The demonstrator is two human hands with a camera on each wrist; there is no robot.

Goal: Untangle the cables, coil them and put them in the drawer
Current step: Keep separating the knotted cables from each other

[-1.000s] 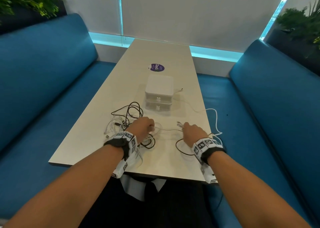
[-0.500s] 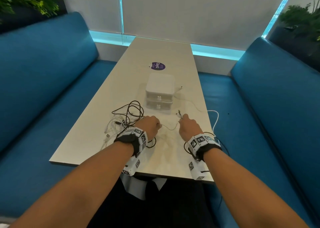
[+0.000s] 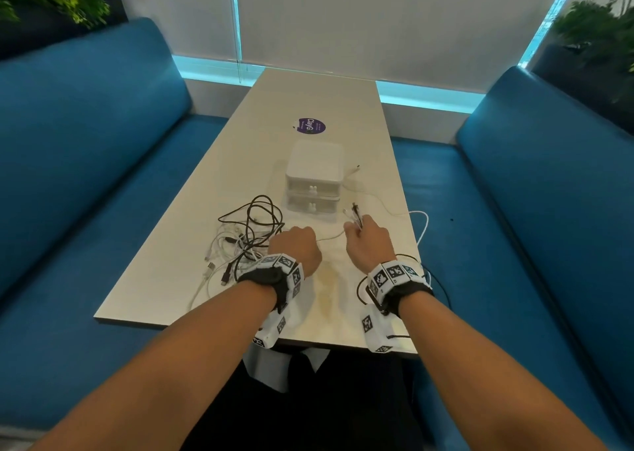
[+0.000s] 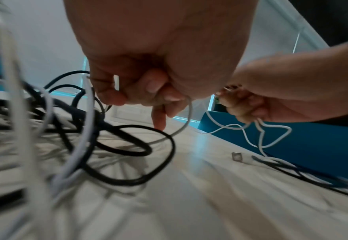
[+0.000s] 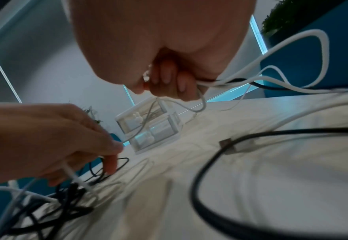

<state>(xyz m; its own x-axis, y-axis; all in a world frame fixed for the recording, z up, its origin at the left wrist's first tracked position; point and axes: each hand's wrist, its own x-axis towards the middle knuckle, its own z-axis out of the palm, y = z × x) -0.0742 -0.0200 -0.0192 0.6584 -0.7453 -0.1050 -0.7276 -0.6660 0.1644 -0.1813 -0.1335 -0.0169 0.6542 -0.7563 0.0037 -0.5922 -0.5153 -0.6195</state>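
Observation:
A tangle of black and white cables [image 3: 245, 234] lies on the table left of my hands. My left hand [image 3: 296, 244] grips a thin white cable [image 3: 331, 235] beside the tangle; in the left wrist view its fingers [image 4: 148, 91] curl round that white cable [image 4: 186, 120]. My right hand [image 3: 368, 241] holds a bundle of cable ends [image 3: 355, 212] that stick up past its fingers, with white and black strands [image 5: 251, 81] trailing from its fist. The white cable runs slack between both hands. The small white drawer unit [image 3: 314, 176] stands just beyond, both drawers closed.
A purple sticker [image 3: 310, 125] lies on the table [image 3: 308, 93] behind the drawer unit. A white cable loop [image 3: 423, 224] hangs over the right table edge. A black cable [image 5: 220, 162] curls under my right wrist. Blue benches flank the table.
Both hands have lifted and moved away from me toward the drawer unit, drawing closer together. The right hand now holds the cable ends up, and the white cable between the hands is shorter.

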